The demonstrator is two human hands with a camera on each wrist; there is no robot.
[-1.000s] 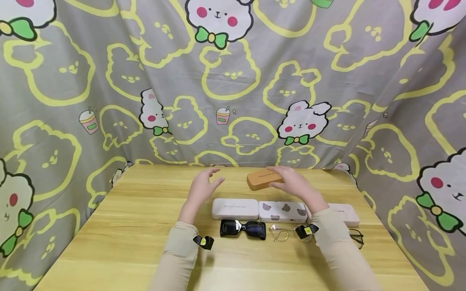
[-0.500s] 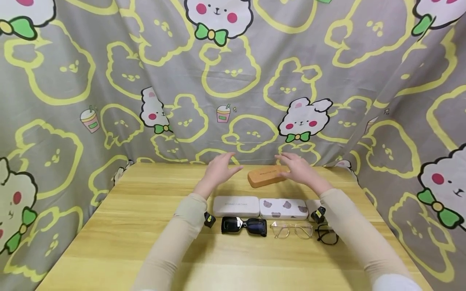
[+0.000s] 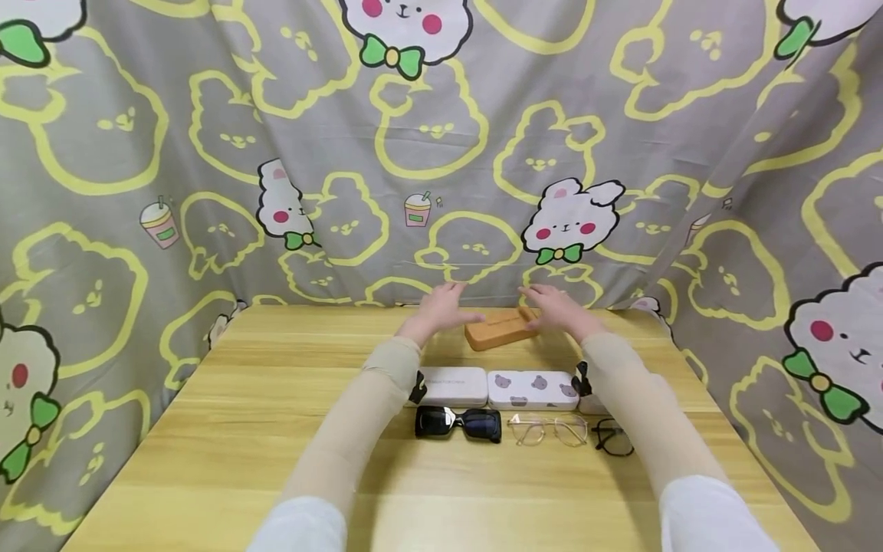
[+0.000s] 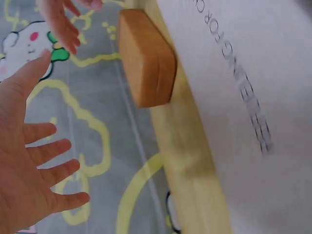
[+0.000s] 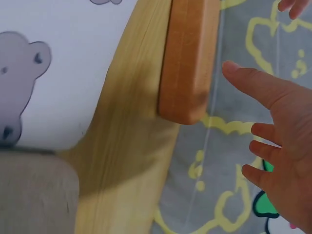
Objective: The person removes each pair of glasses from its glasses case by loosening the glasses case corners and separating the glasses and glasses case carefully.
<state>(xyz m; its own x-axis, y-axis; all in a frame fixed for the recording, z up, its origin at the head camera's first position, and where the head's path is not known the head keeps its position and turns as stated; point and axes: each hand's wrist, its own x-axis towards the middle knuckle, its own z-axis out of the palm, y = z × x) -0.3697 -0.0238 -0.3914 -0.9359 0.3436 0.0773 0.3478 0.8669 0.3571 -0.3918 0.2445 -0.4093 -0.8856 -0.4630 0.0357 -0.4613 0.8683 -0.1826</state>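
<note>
A tan-orange glasses case [image 3: 493, 332] lies shut near the back edge of the table, between my two hands. My left hand [image 3: 441, 310], to its left, has its fingers spread and thumb pointing toward the case. My right hand [image 3: 559, 310] is over the case's right end with relaxed fingers, overlapping it in the head view. In the left wrist view, a gap shows between my left hand [image 4: 36, 165] and the orange case [image 4: 146, 61]. The right wrist view likewise has my right hand [image 5: 287, 141] apart from the case [image 5: 190, 63]. Both hands hold nothing.
Nearer me stand a white case [image 3: 454, 386], a bear-print case [image 3: 533, 390] and a pale case [image 3: 593, 404] partly behind my right arm. In front lie black sunglasses [image 3: 458, 424], clear-framed glasses [image 3: 548, 430] and dark-framed glasses [image 3: 614, 438]. A patterned curtain [image 3: 331, 222] surrounds the table.
My left hand has moved right and forward toward the orange case. My right hand has risen off the case's right end and stays near it. The case lies where it was.
</note>
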